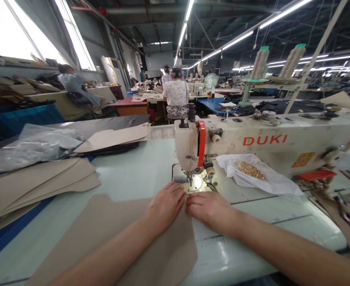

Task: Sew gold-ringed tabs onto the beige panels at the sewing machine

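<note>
From lower left to centre, a beige panel [118,238] lies on the counter [127,171]. The left hand [166,204] and right hand [212,210], fingers bunched, meet its far edge mid-frame; whether they pinch it I cannot tell. Just beyond stands a sewing machine [267,139], gold pieces [249,170] beside it, centre right. Farther, upper centre, a person [176,95] sits.

I see a plain beige panel [169,250] with rounded corners, lying flat on the pale surface [133,167], its far edge near the sewing machine [185,145].
</note>
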A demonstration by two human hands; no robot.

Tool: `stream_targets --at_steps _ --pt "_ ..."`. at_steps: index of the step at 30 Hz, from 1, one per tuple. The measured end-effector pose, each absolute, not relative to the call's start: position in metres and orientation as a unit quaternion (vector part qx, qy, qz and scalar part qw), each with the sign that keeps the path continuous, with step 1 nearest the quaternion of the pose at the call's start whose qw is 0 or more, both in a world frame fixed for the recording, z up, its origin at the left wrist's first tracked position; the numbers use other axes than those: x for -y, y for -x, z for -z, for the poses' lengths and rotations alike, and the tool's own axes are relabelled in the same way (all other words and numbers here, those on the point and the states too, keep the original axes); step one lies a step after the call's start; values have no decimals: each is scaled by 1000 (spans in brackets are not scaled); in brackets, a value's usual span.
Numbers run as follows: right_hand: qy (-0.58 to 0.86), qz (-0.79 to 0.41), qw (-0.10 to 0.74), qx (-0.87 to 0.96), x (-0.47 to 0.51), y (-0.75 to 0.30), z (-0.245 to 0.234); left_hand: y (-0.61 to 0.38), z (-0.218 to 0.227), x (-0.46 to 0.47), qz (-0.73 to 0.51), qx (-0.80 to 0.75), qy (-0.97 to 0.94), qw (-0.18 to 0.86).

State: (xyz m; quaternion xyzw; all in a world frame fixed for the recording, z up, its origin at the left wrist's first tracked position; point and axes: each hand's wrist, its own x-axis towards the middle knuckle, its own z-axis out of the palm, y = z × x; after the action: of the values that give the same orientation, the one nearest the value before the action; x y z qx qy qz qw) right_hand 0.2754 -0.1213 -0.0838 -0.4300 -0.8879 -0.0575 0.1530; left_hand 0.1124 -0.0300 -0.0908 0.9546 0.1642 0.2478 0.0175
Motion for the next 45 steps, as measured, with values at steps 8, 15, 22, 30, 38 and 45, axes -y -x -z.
stream_targets --at_steps 8,15,22,30,38,45 --pt "434 39 159 886 122 -275 81 -114 92 30 -249 -172 -953 9" --pt "440 51 157 883 122 -273 82 -115 91 30 -257 -158 -953 -3" --pt "438 64 170 880 121 -273 85 -114 90 31 -252 -166 -953 -6" --pt "439 59 175 879 121 -272 85 -115 91 31 -252 -176 -952 8" --pt "477 91 174 857 122 -271 84 -113 86 34 -219 -186 -957 27" --pt "516 98 140 840 121 -268 83 -105 85 37 -238 -184 -950 81"
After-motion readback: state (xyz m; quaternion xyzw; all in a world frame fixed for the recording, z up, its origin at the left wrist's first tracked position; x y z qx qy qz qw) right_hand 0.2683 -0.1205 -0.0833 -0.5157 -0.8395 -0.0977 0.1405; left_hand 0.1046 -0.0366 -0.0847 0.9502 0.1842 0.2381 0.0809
